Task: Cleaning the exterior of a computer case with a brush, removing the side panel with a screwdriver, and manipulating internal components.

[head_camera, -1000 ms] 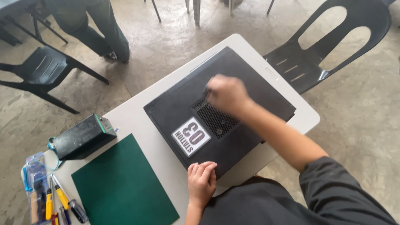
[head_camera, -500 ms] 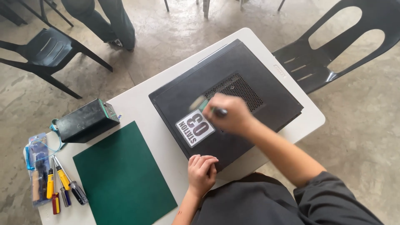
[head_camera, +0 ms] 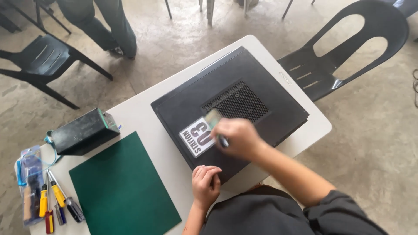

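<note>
Clamped on a small brush [head_camera: 216, 126], blurred, right hand [head_camera: 237, 138] sweeps the black computer case [head_camera: 261, 98] near its white sticker [head_camera: 196, 135]; left hand [head_camera: 206, 182], fingers curled and holding nothing, braces the case's 6 o'clock edge. Case closed, dusting apparently underway. Green mat [head_camera: 122, 187] at 8 o'clock, screwdrivers [head_camera: 56, 200] beyond, untouched.

We see the case [head_camera: 261, 87] on the table [head_camera: 143, 113]; left of it lie the mat [head_camera: 122, 187], box [head_camera: 82, 132] and screwdrivers [head_camera: 61, 202].
</note>
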